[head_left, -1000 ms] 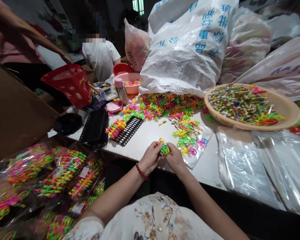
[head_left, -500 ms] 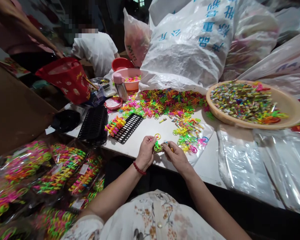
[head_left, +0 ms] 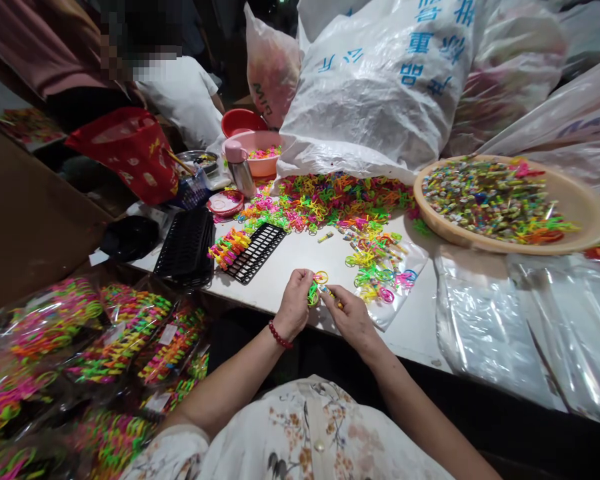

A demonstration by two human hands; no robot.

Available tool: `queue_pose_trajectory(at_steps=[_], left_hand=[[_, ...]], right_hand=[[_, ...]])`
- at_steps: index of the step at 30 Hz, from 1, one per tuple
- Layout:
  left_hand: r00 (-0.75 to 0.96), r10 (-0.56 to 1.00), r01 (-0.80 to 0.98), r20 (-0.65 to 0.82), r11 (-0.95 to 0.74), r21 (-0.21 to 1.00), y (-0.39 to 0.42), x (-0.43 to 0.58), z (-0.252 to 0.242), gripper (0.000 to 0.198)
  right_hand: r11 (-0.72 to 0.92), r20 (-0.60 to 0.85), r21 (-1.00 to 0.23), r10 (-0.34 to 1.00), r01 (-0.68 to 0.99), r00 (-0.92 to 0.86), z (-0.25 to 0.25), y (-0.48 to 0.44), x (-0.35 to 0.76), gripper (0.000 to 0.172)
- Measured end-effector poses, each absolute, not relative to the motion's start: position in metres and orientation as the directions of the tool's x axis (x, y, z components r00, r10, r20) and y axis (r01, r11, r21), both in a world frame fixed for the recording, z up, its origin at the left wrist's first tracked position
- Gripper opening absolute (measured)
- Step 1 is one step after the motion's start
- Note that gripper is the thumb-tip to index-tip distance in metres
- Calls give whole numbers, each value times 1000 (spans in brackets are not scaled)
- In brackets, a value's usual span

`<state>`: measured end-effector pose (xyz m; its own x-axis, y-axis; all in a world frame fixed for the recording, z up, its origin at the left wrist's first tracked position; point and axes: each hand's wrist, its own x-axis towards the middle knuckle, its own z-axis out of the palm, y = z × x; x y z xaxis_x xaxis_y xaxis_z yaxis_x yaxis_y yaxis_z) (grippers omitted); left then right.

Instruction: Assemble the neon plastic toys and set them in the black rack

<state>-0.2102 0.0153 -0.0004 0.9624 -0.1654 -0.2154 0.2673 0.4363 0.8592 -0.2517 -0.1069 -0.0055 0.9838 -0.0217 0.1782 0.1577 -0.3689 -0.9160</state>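
Note:
My left hand [head_left: 294, 305] pinches a few small neon plastic rings [head_left: 316, 287], green and yellow ones, above the front edge of the white table [head_left: 290, 267]. My right hand [head_left: 353, 318] is right beside it, its fingertips on a small yellow piece [head_left: 329, 292] that touches the rings. Just beyond my hands a loose cluster of neon rings [head_left: 380, 267] lies on a clear plastic sheet. A black slotted rack [head_left: 254, 251] with several rings clipped on its left end [head_left: 229, 245] lies to the left.
A big heap of neon rings [head_left: 330, 200] spills from a white sack [head_left: 375, 93]. A tan basin [head_left: 580, 207] of small colourful pieces sits at right, clear bags [head_left: 505, 320] in front. Black trays [head_left: 186, 245], a flask [head_left: 240, 170], pink bowls and a red bag stand left. Another person sits behind. Bagged rings [head_left: 80, 347] fill the lower left.
My hands have stayed together at the table edge, working the rings; the right fingers now hold a small yellow piece against them. The camera view shifted slightly.

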Motion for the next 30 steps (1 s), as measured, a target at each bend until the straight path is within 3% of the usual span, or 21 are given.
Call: queue_pose_trajectory(at_steps=[11, 21, 30], left_hand=[[983, -181, 44, -24, 109, 993, 21, -210, -10, 28], [958, -200, 246, -205, 212, 946, 17, -212, -9, 30], [976, -117, 198, -184, 128, 972, 15, -211, -21, 33]], right_hand=[[-209, 19, -978, -50, 8, 999, -7, -107, -256, 35], [-355, 125, -931, -83, 88, 989, -20, -106, -255, 31], [-252, 63, -967, -84, 40, 994, -18, -107, -257, 29]])
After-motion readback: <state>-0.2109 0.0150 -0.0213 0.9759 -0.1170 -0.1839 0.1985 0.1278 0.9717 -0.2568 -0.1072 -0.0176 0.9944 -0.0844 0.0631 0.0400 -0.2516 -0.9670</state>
